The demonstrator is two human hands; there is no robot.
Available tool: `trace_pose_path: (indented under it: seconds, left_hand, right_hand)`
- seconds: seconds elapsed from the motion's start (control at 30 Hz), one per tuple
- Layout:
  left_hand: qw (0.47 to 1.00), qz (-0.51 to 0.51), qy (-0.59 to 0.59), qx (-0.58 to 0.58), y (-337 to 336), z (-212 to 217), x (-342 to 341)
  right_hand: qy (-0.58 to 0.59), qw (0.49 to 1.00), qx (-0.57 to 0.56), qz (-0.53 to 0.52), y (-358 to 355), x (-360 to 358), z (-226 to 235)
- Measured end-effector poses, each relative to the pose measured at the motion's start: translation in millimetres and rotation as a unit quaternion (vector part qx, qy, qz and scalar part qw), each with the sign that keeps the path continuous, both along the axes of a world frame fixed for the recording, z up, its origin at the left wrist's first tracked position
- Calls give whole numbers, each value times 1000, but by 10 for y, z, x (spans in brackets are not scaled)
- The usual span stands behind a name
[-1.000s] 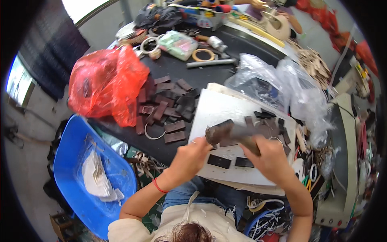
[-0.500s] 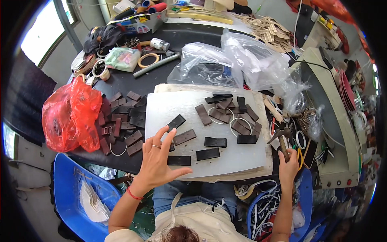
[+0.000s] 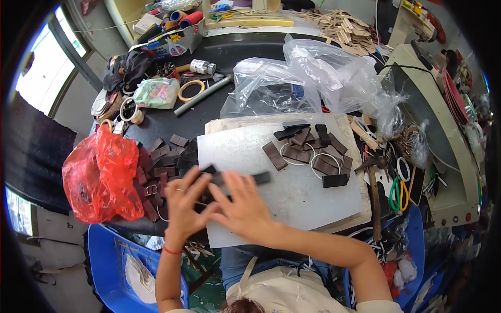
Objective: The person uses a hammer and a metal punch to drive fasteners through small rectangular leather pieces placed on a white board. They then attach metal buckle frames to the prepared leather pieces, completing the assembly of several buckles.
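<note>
My left hand (image 3: 183, 206), with a ring and a red wrist string, is over the left edge of the white board (image 3: 292, 211). Its fingers are stretched out. Crossing in from the right, my right hand (image 3: 244, 209) lies close beside it with fingers spread, its thumb by the left one. Dark strap pieces (image 3: 261, 178), blurred, show around and beyond the fingers; the hands hide part of them. A pile of similar dark brown pieces (image 3: 177, 148) lies just left of the board. On its right half sit several more brown and black pieces (image 3: 297, 151) with thin white rings (image 3: 326, 166).
A hammer (image 3: 374, 201) lies at the board's right, near green- and orange-handled scissors (image 3: 399, 194). Clear plastic bags (image 3: 334, 78) lie behind the board. A red plastic bag (image 3: 102, 177) is at left. Blue bins (image 3: 104, 261) stand below the table edge.
My right hand has let go of the hammer and come left across the board beside my left hand. The loose pieces on the board's middle and front have been gathered toward its left side.
</note>
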State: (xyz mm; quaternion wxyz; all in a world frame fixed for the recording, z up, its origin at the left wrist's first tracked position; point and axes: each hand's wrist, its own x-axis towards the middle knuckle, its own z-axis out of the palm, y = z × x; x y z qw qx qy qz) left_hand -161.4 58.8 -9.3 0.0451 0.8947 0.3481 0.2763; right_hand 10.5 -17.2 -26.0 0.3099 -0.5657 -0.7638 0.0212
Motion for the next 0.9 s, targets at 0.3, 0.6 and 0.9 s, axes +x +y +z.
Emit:
trace_pose_path:
  seconds: [0.3, 0.6, 0.9]
  left_hand:
    - [964, 258, -53, 14, 795, -238, -556]
    - [985, 86, -145, 37, 574, 345, 364]
    - [984, -146, -84, -51, 423, 199, 2016]
  right_hand:
    - [108, 970, 89, 197, 1150, -286, 44]
    - [104, 898, -98, 417, -834, -357, 110]
    - [21, 978, 70, -196, -188, 1814, 412]
